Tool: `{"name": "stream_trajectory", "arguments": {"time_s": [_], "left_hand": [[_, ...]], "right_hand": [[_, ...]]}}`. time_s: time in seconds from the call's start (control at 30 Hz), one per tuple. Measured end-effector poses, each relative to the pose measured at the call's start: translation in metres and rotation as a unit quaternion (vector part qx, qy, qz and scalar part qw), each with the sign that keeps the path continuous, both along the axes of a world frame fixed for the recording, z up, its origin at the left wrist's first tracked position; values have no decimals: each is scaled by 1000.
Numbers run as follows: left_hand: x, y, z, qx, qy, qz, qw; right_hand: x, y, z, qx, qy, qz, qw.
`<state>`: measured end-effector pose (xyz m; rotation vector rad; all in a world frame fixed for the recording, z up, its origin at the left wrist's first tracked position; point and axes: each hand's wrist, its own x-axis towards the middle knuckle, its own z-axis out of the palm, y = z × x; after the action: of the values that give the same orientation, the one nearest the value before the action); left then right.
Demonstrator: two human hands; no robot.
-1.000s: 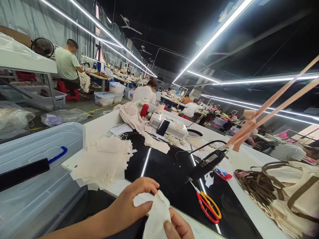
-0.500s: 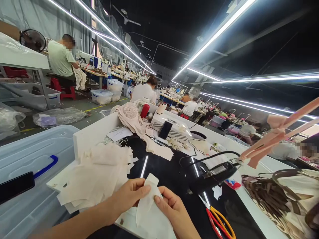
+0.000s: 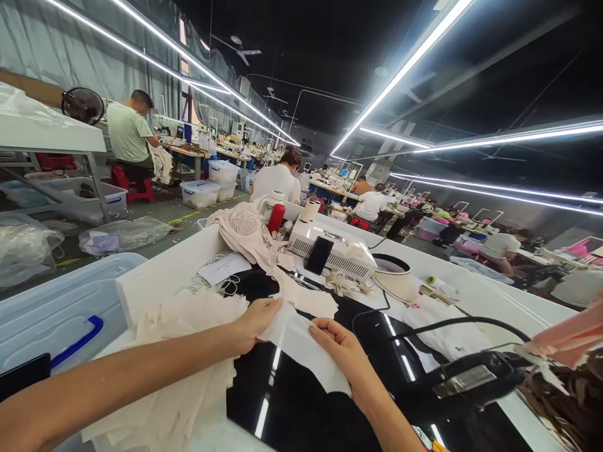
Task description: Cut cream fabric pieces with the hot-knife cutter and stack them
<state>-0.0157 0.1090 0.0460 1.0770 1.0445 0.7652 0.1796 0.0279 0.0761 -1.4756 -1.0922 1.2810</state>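
Between my hands a white cut fabric piece (image 3: 301, 339) is stretched out above the black tabletop (image 3: 292, 408). My left hand (image 3: 260, 321) pinches its upper left end. At its right edge my right hand (image 3: 336, 342) grips it with thumb and fingers. Under and beside my left forearm lies a heap of cream fabric pieces (image 3: 179, 389). Just beyond the held piece is a beige fabric strip (image 3: 311, 295), joined to or lying against a beige lace bra (image 3: 245, 229).
A phone (image 3: 319, 254) leans on a white machine (image 3: 334, 245) behind the tabletop. To the right are a black-handled device (image 3: 466, 380) with a cable and pink straps (image 3: 572, 333). A lidded plastic bin (image 3: 61, 301) stands at left. Co-workers sit farther back.
Both hands have moved forward over the black tabletop with the fabric piece, which is now spread sideways between them. The view has shifted, and the scissors are mostly out of sight.
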Motion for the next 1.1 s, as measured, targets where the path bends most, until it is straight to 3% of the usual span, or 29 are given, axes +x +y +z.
{"name": "stream_trajectory", "arguments": {"time_s": [0.17, 0.33, 0.53, 0.73, 0.9, 1.0, 1.07, 1.1], "left_hand": [[24, 67, 2, 136, 124, 35, 982], [41, 113, -3, 195, 223, 40, 954], [51, 133, -18, 200, 281, 32, 938], [51, 132, -31, 138, 272, -10, 952], [38, 129, -19, 113, 248, -26, 962], [18, 123, -1, 124, 232, -21, 964], [0, 114, 13, 140, 219, -19, 965], [-9, 107, 20, 150, 213, -20, 965]], "right_hand": [[46, 49, -22, 63, -51, -71, 994], [77, 93, -46, 88, -91, -126, 984], [94, 127, -65, 100, -170, -160, 967], [100, 143, -72, 141, -276, -170, 935], [77, 117, -54, 232, -324, -132, 908], [57, 68, -32, 277, -315, -43, 907], [49, 29, -16, 345, -308, 62, 884], [47, 11, -9, 376, -283, 80, 879]]}}
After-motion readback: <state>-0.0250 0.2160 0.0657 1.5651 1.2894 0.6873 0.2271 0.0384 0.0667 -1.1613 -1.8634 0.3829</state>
